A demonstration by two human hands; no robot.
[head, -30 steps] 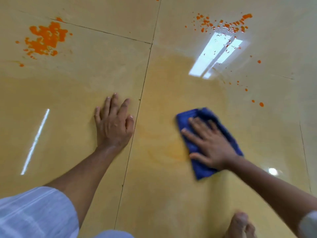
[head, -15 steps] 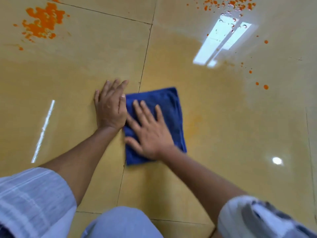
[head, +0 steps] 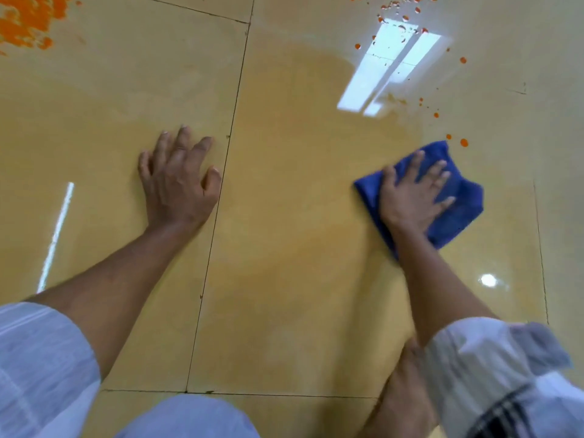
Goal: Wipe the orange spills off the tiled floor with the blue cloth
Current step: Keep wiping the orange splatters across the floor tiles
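Note:
My right hand point(head: 412, 194) presses flat, fingers spread, on the crumpled blue cloth point(head: 458, 210) at the right of the glossy yellow tiled floor point(head: 300, 248). Small orange drops point(head: 463, 142) lie just past the cloth's far corner. More orange spatter point(head: 392, 7) sits at the top right, around a bright light reflection. A large orange spill point(head: 25, 20) fills the top left corner. My left hand point(head: 178, 181) rests palm down on the floor, left of a tile joint, holding nothing.
A faint orange smear point(head: 316, 172) tints the tile between my hands. My knee point(head: 186, 415) and bare foot point(head: 401, 393) are at the bottom edge. A tile joint point(head: 221, 191) runs between the hands.
My right hand has swept the cloth from beside the left hand far over to the right, up to the small drops. The left hand has stayed planted.

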